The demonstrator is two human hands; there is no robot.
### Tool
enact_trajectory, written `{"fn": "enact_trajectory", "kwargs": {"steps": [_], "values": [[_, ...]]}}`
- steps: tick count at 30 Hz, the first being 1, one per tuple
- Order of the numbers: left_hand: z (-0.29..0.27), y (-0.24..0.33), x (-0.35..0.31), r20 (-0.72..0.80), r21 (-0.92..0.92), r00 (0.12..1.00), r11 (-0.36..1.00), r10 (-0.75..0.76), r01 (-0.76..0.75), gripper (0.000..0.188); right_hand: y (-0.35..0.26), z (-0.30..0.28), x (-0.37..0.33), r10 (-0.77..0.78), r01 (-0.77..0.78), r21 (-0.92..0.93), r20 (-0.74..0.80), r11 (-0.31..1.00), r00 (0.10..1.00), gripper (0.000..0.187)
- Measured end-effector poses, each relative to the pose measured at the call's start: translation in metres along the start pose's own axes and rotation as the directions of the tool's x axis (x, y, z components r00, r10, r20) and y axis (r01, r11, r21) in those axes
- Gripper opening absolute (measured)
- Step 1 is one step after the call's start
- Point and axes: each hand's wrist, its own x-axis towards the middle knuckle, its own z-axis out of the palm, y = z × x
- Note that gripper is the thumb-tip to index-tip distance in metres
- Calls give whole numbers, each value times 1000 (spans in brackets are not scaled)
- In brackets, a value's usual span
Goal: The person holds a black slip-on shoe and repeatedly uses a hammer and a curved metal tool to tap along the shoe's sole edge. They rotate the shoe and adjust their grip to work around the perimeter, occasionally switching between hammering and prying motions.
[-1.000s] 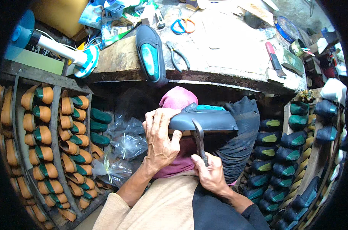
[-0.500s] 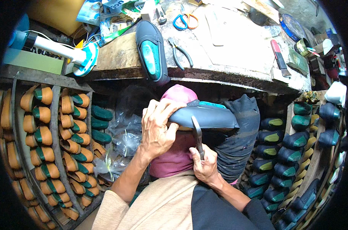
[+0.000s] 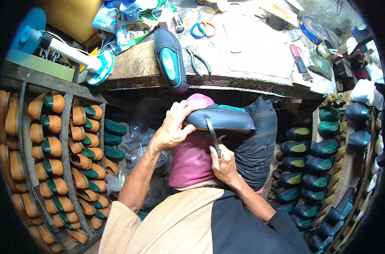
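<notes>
The dark blue-grey slip-on shoe (image 3: 222,120) has a smooth, leather-like upper with a low sheen. The slender dark metal hammer (image 3: 212,136) is dull. The long pale-topped table (image 3: 260,59) has a scuffed surface and rough edge. The crumpled clear plastic bags (image 3: 138,146) are glossy. The pink cloth (image 3: 192,158) is matt, creased.

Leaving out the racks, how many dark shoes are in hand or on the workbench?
2: the held shoe, in the left hand; the other shoe, on the workbench. Others may be hidden.

Head-worn view — wide, near, downward
</notes>
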Motion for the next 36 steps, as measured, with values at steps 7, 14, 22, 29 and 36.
{"fn": "enact_trajectory", "kwargs": {"steps": [7, 14, 22, 29, 36], "values": [[19, -7, 0, -120, -69, 990, 995, -77, 69, 66, 28, 5, 0, 42, -42, -56, 1, 998, 999, 30], [49, -3, 15, -375, 24, 922, 993, -98, 115, 36, 32, 6, 1, 32, -33, -17, -12, 999, 999, 31], [54, -4, 10, -384, 141, 923, 987, -18, 78, 37, 23, -19, -5, 238, -248, 69, 133, 966, 962, 31], [52, -3, 17, -338, 200, 941, 974, -34, 107, 40, 18, -17, -16, 319, -311, -76, 134, 947, 938, 26], [53, -9, 19, -268, 181, 963, 982, -8, 58, 39, 3, -21, 18, 194, -193, 104, -2, 976, 981, 37]]}}
